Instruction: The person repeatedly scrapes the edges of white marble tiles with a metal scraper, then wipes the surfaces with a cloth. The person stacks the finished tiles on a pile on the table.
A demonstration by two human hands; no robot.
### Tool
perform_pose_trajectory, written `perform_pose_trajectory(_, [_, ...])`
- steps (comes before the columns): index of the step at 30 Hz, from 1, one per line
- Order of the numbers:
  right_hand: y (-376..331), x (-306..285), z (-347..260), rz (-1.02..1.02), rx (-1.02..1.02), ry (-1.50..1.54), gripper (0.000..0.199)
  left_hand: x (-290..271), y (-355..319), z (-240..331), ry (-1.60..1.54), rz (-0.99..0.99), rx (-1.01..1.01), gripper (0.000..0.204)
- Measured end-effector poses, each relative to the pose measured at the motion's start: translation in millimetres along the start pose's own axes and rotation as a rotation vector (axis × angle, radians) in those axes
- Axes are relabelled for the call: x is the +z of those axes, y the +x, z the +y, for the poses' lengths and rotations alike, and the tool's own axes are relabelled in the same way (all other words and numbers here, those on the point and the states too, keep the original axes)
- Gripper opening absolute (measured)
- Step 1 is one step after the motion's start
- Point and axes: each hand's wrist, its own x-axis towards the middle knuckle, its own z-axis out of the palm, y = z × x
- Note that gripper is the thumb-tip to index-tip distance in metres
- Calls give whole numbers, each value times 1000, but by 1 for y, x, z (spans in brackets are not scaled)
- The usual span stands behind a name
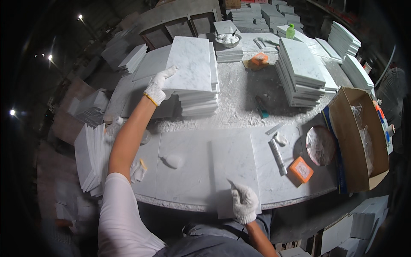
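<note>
Two gloved hands were at work over one dusty table [231, 115]. Counted on it were two tall tile stacks in the middle, the left one [199, 105] and the right one [297, 90], one orange box [301, 170], one round dish [320, 145], one white tube [278, 156], one teal-handled tool [262, 109], one bowl [228, 40], one green bottle [290, 32] and one open cardboard box [357, 141].

The top tile [190, 64] lay on the left stack, jutting past its left side. The left hand [158, 86] was at that tile's left edge, one fingertip on its face; whether the other fingers pinched it from below could not be told.

One single tile [234, 165] lay flat before the person. The right hand [245, 203] was over its near end, fingers curled together around one thin pointed blade [230, 182], which stuck out toward the upper left; the tile stretched away beyond the fingers.
</note>
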Motion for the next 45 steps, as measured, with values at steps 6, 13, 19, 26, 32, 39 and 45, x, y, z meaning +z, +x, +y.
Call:
perform_pose_trajectory(6, [1,2,5,-23,-24,-98,22,6,47,-13,-101,37,-170,43])
perform_pose_trajectory(13, [-2,4,6,-29,-33,-62,21,14,43,9,695,136,-67,48])
perform_pose_trajectory(19, [-3,3,7,18,-50,9,19,33,10,58,1503,384,214,51])
perform_pose_trajectory(26, [-41,-5,35,228,28,577,28,120,-177,-77,1480,-229,898,33])
perform_pose_trajectory(32, [-119,-95,68,377,99,338,29,152,-318,-190,1173,-1214,925,53])
perform_pose_trajectory(39, [-166,-124,61,712,494,404,25,161,-176,-213,1827,-595,811,74])
perform_pose_trajectory(45, [-162,-89,50,662,422,519,29,195,-238,-237,1916,-987,379,80])
